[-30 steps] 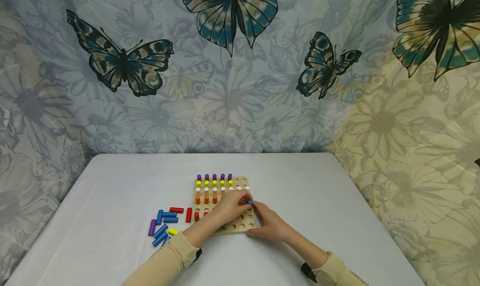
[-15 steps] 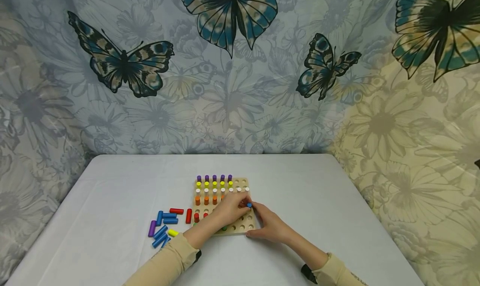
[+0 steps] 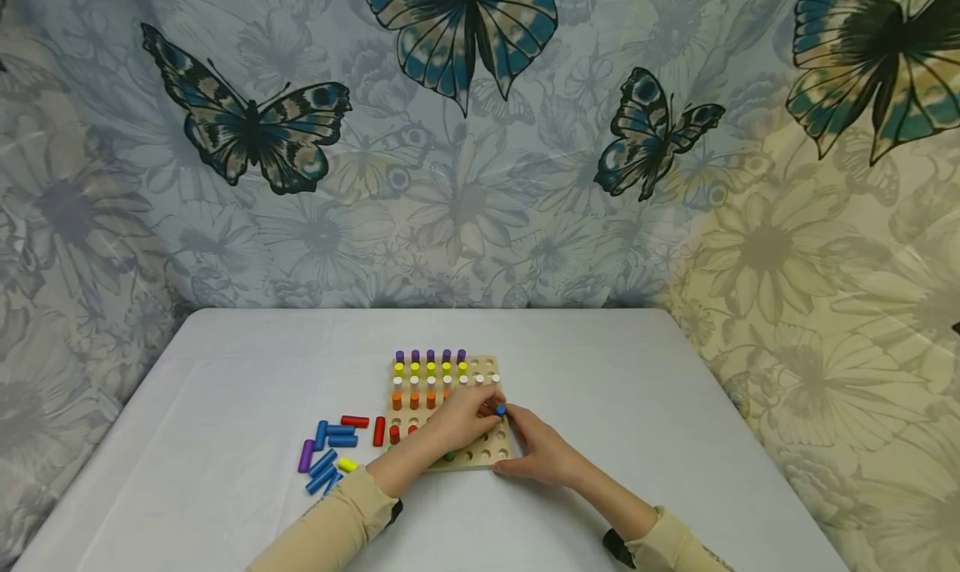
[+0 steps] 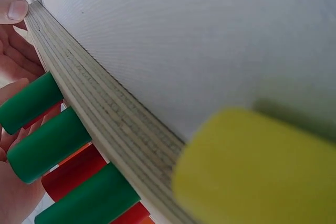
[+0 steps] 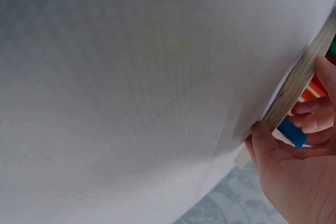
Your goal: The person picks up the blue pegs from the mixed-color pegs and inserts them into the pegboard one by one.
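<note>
A pale wooden pegboard (image 3: 480, 361) lies on the table with rows of upright coloured pegs. My left hand (image 3: 453, 422) reaches across it and pinches a blue peg (image 3: 500, 409) near its right edge; the peg's lower end is hidden in the head view. My right hand (image 3: 543, 447) rests against the board's right side, thumb by the near corner and index fingertip close beside the blue peg. In the right wrist view the blue peg (image 5: 293, 132) stands just inside the board's edge (image 5: 296, 85). Green pegs (image 4: 50, 144) line the near row in the left wrist view.
Left of the board lie loose pegs: several blue ones (image 3: 322, 462), two red pegs (image 3: 378, 431), a purple peg (image 3: 306, 455) and a yellow peg (image 3: 347, 464). A white cloth covers the table (image 3: 637, 388). Behind it hangs butterfly-patterned fabric (image 3: 480, 222).
The blue peg's top sits slightly lower relative to the board than a second ago. Both hands stay in nearly the same place.
</note>
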Motion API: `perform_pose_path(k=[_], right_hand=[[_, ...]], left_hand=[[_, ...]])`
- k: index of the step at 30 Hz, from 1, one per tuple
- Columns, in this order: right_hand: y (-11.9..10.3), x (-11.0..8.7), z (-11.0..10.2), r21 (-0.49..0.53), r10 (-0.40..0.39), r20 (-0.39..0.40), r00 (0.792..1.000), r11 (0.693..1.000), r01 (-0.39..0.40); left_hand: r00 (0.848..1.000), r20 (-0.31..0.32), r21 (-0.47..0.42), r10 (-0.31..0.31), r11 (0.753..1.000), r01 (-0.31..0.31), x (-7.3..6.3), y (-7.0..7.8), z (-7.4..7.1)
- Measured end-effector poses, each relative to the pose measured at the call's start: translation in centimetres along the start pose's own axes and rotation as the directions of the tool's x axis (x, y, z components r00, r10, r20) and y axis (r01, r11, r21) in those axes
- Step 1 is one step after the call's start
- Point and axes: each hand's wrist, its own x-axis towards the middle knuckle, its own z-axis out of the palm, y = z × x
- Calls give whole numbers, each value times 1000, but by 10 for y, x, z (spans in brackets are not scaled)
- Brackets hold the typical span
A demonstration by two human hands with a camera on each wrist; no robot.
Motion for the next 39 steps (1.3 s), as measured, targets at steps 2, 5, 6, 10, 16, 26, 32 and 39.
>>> perform_pose_path(k=[2,5,6,10,16,26,32,39], right_hand=[[0,1,0,1,-2,2,1000,1000,2],[0,1,1,4,-3,5,1000,1000,3],[-1,1,1,3,-3,4,1000,1000,3],[-2,0,1,-1,-4,-1,1000,1000,4],[-2,0,1,-2,11,-9,1000,1000,-11],[-2,2,1,-24,56,-10,998,998,-56],[-2,4,1,-31,68,-5,998,997,-68],[-1,4,2,-20,73,-4,997,997,-73]], left_hand=[[1000,-1,-4,0,1000,0,-1,0,-1],[1000,-4,-6,-9,1000,9,-3,0,-2],[1000,-7,-9,-11,1000,10,-4,0,-2],[999,-32,-33,-15,999,14,-8,0,-4],[991,-87,-214,-102,973,81,-18,1,-13],[937,-140,-509,-319,835,208,-43,3,-41],[917,-147,-598,-371,772,216,-57,-1,-55],[897,-164,-640,-410,736,219,-72,-7,-69]])
